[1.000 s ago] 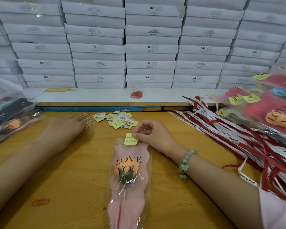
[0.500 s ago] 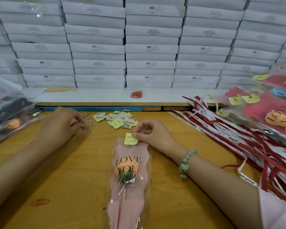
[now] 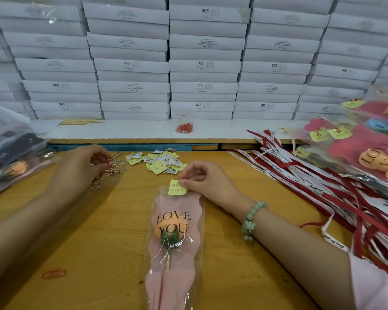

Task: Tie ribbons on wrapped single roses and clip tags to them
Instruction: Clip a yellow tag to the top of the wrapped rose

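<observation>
A wrapped orange rose (image 3: 174, 240) in a pink "LOVE YOU" sleeve lies lengthwise on the wooden table (image 3: 103, 242), its top pointing away from me. A yellow tag (image 3: 177, 187) sits at the sleeve's top edge. My right hand (image 3: 203, 181) pinches that tag against the wrapper with thumb and forefinger. My left hand (image 3: 83, 162) reaches into a scatter of silver paper clips (image 3: 108, 173) at the left and pinches at them with curled fingers. A heap of loose tags (image 3: 160, 162) lies just beyond the rose.
Red and white ribbons (image 3: 300, 175) fan across the right side. Tagged wrapped roses (image 3: 367, 151) pile up at far right; more bagged roses (image 3: 7, 157) lie at far left. A small bag of red clips (image 3: 184, 127) sits on the white shelf before stacked white boxes (image 3: 202, 63).
My left hand slid farther away from me into the paper clips and its fingers closed on them. My right hand stayed on the tag.
</observation>
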`<action>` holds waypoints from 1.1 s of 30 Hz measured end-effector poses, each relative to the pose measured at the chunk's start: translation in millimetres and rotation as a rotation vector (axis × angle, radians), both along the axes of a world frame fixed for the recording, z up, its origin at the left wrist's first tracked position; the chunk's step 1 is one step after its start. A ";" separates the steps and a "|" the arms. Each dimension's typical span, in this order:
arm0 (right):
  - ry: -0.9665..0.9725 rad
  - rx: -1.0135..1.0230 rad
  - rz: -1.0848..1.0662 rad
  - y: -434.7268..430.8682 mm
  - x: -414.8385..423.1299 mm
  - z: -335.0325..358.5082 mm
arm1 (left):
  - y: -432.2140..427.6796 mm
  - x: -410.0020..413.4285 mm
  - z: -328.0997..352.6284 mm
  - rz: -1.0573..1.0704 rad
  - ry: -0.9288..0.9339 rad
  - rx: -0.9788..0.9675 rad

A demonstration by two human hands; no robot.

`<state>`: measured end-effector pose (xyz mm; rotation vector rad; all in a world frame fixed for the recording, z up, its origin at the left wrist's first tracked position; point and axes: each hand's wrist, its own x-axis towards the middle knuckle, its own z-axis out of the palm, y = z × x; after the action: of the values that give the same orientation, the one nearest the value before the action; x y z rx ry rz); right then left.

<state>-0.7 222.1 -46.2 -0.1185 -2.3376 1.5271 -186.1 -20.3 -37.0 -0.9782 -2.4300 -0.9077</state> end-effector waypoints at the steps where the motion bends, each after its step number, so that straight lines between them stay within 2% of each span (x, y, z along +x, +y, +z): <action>1: 0.003 -0.009 0.004 0.0 -0.1 -0.2 | 0.3 1.8 1.5 -0.009 -0.007 0.012; 5: 0.014 -0.030 0.018 0.2 -0.2 -0.3 | 9.7 19.3 14.3 -0.088 -0.119 0.134; 9: 0.026 -0.040 0.018 0.8 -0.5 -0.2 | 32.2 53.5 26.7 -0.248 -0.386 0.263; 15: 0.057 -0.055 0.049 -0.2 0.6 0.0 | 60.7 95.8 8.1 -0.471 -0.754 0.230; 26: 0.060 -0.070 0.083 -2.9 2.2 2.7 | 66.3 98.5 -6.0 -0.475 -0.711 0.213; 33: 0.075 -0.062 0.077 -3.7 3.0 3.7 | 66.3 98.7 -7.6 -0.501 -0.662 0.292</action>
<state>2.3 218.4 -42.5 0.0133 -2.2614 1.6125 -87.4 46.0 -44.7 -1.3596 -2.4486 -1.9634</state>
